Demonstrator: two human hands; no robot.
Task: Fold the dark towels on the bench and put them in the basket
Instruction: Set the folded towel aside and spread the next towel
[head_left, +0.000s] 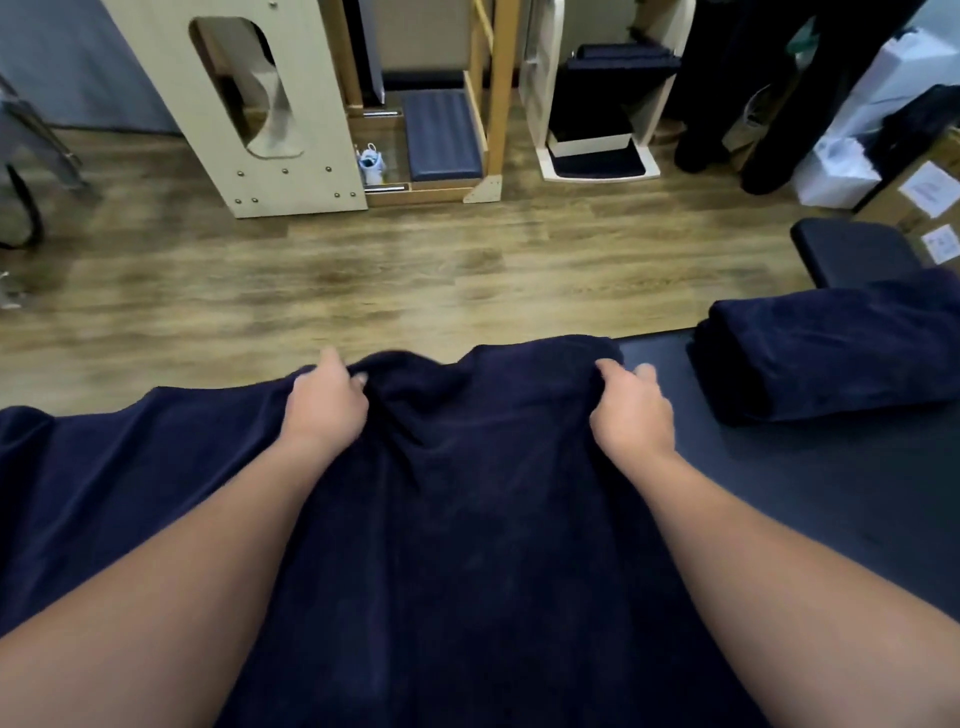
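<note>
Under both my arms lies the bench, a dark padded surface that goes on to the right of my right hand. Beyond my hands is the wooden floor, and far behind it stands pale wooden equipment against the wall.

Over the bench is spread the dark navy towel. It covers nearly all the surface between my arms and to the left of my left arm, and its far edge hangs a little over the far side of the bench, bunched up between my hands.

To the right of my right hand, near but apart from it, lies the folded towel, a thick pile of the same dark cloth, on the far right part of the bench. Behind this pile is a black padded stool on the floor.

My left hand holds the far edge of the spread towel, the fingers curled into the cloth with the thumb on the inner side. My right hand grips the same far edge at its right corner; the fingers are bent around the fabric. The two hands are well apart, with a raised fold of towel between them.
</note>
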